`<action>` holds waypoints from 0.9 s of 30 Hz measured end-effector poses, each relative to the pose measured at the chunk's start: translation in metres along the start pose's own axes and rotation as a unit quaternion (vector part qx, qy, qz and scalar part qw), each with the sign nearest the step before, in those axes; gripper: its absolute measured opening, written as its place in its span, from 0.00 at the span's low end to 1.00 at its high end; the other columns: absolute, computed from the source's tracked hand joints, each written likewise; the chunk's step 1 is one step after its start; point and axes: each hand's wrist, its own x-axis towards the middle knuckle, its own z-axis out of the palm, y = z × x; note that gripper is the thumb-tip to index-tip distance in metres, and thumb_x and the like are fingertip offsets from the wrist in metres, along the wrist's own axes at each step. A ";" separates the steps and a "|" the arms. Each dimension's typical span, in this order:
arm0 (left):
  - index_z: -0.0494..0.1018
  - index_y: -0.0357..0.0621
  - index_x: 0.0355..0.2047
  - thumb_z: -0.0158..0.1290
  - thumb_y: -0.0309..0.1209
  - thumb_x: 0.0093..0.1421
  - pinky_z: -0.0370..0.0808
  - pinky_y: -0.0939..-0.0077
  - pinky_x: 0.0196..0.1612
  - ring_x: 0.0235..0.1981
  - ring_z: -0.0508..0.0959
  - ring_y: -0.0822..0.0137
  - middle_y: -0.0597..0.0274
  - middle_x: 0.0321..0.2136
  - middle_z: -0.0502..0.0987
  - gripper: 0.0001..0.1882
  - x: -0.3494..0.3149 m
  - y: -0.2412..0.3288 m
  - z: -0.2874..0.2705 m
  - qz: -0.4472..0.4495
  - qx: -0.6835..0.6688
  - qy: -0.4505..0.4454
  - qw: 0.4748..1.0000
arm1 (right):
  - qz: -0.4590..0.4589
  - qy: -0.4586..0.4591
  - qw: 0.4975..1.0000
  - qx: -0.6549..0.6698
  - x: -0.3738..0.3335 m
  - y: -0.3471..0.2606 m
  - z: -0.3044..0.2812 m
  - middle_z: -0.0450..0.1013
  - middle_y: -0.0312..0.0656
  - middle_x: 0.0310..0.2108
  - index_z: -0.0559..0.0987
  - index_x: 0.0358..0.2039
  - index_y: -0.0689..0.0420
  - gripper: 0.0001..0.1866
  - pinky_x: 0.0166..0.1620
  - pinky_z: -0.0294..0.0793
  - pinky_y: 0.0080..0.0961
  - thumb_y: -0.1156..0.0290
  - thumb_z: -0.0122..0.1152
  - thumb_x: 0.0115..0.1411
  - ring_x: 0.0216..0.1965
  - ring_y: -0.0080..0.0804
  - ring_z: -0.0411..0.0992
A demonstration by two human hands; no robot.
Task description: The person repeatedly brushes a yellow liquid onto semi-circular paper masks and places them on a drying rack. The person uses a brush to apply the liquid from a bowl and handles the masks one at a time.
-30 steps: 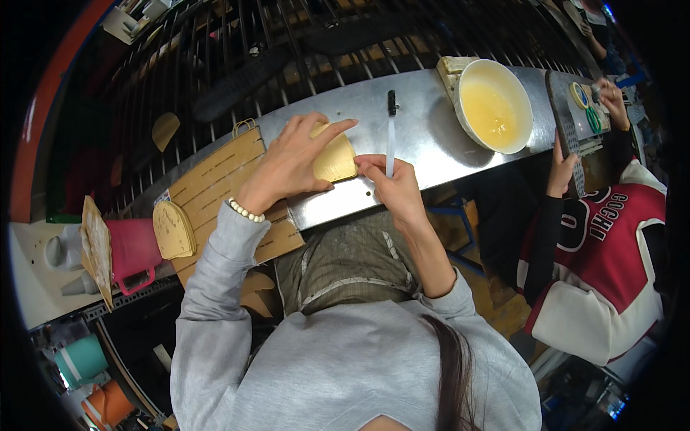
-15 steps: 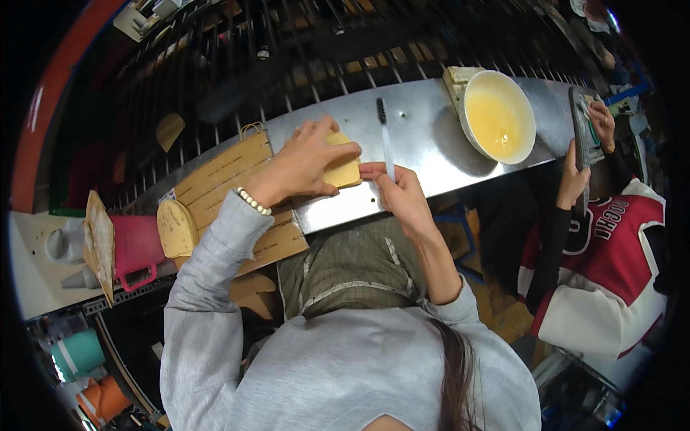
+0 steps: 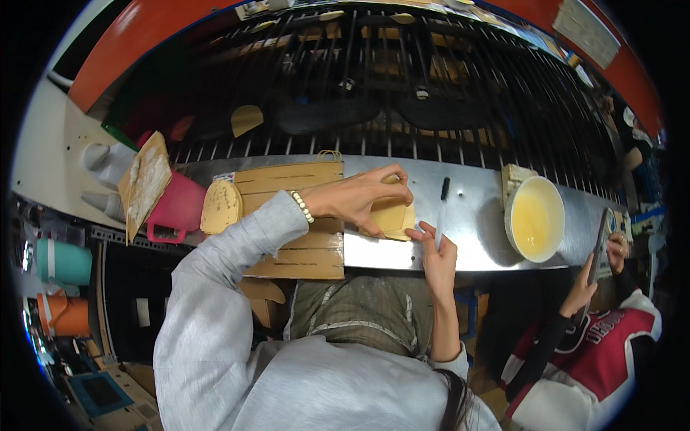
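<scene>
A flat tan, insole-shaped piece (image 3: 394, 215) lies on the steel bench top (image 3: 467, 237) in front of me. My left hand (image 3: 359, 197) arches over it, fingertips pinching its upper edge. My right hand (image 3: 435, 251) comes up from below, one fingertip touching the piece's lower right corner. It holds a thin white pen with a black tip (image 3: 442, 205) that points away from me. A bead bracelet sits on my left wrist.
A slatted cardboard board (image 3: 302, 241) lies under my left forearm, with a tan insole shape (image 3: 221, 207) and a pink jug (image 3: 180, 205) to its left. A white bowl of yellow liquid (image 3: 535, 219) stands at the right. A person at the right holds a phone (image 3: 600, 248). A dark wire rack (image 3: 402, 79) runs behind the bench.
Both hands stay on the tan piece, the left fingers now pinching its far edge. The pen has stayed upright in my right hand. My head view has swung left.
</scene>
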 end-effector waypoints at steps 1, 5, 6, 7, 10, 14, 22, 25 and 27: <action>0.76 0.50 0.55 0.75 0.41 0.48 0.68 0.50 0.66 0.64 0.67 0.47 0.52 0.62 0.65 0.35 -0.001 -0.002 -0.001 0.000 -0.029 0.010 1.000 | 0.001 -0.002 1.000 0.003 0.002 0.001 -0.003 0.86 0.39 0.39 0.77 0.59 0.71 0.20 0.22 0.53 0.14 0.69 0.52 0.76 0.19 0.08 0.55; 0.76 0.54 0.55 0.75 0.42 0.49 0.63 0.42 0.70 0.69 0.64 0.47 0.53 0.63 0.64 0.33 -0.012 -0.020 0.024 0.072 0.004 0.130 0.989 | 0.003 -0.008 1.000 0.015 0.006 -0.005 -0.013 0.86 0.39 0.39 0.77 0.59 0.72 0.21 0.22 0.53 0.13 0.69 0.52 0.76 0.19 0.08 0.55; 0.76 0.55 0.55 0.76 0.41 0.48 0.58 0.35 0.71 0.70 0.63 0.47 0.54 0.63 0.64 0.33 -0.018 -0.022 0.031 0.083 0.013 0.165 0.983 | 0.002 -0.010 1.000 0.017 0.005 -0.007 -0.013 0.86 0.39 0.39 0.77 0.59 0.72 0.21 0.22 0.53 0.13 0.68 0.52 0.76 0.19 0.08 0.55; 0.76 0.57 0.54 0.76 0.40 0.47 0.53 0.27 0.73 0.71 0.62 0.46 0.54 0.63 0.64 0.34 -0.020 -0.021 0.037 0.100 0.019 0.199 0.975 | -0.004 -0.004 1.000 0.012 0.005 -0.006 -0.014 0.86 0.38 0.38 0.77 0.59 0.72 0.21 0.22 0.53 0.13 0.68 0.52 0.76 0.19 0.08 0.55; 0.74 0.61 0.56 0.77 0.43 0.48 0.45 0.18 0.73 0.73 0.58 0.42 0.53 0.64 0.63 0.36 -0.035 -0.021 0.042 0.173 0.096 0.234 0.952 | -0.031 0.011 0.999 -0.025 0.010 0.002 -0.022 0.86 0.37 0.38 0.77 0.59 0.72 0.21 0.22 0.52 0.13 0.68 0.52 0.76 0.19 0.08 0.55; 0.58 0.74 0.68 0.81 0.37 0.44 0.50 0.21 0.72 0.71 0.60 0.29 0.52 0.65 0.57 0.55 -0.057 -0.026 0.053 0.177 0.089 0.274 0.941 | 0.008 0.016 0.998 -0.063 0.004 -0.015 -0.022 0.85 0.46 0.46 0.83 0.52 0.69 0.19 0.42 0.73 0.23 0.66 0.52 0.75 0.36 0.24 0.75; 0.56 0.68 0.66 0.82 0.35 0.43 0.49 0.27 0.74 0.71 0.60 0.30 0.50 0.65 0.54 0.56 -0.066 -0.031 0.081 0.135 0.027 0.355 0.925 | -0.067 -0.083 0.991 0.079 0.017 -0.045 0.037 0.80 0.48 0.55 0.78 0.57 0.67 0.22 0.57 0.74 0.26 0.61 0.47 0.80 0.52 0.30 0.78; 0.57 0.70 0.65 0.82 0.38 0.43 0.40 0.21 0.74 0.70 0.62 0.27 0.51 0.62 0.55 0.55 -0.066 -0.037 0.082 0.140 0.014 0.374 0.916 | -0.103 -0.107 0.975 0.164 0.037 -0.018 0.072 0.73 0.52 0.64 0.76 0.58 0.68 0.24 0.64 0.74 0.29 0.58 0.45 0.81 0.60 0.35 0.75; 0.57 0.69 0.64 0.82 0.38 0.42 0.40 0.21 0.74 0.69 0.63 0.25 0.52 0.60 0.56 0.55 -0.068 -0.038 0.082 0.150 0.025 0.387 0.910 | -0.127 -0.096 0.980 0.120 0.037 -0.014 0.071 0.69 0.54 0.67 0.76 0.58 0.68 0.24 0.68 0.72 0.31 0.58 0.44 0.81 0.63 0.37 0.73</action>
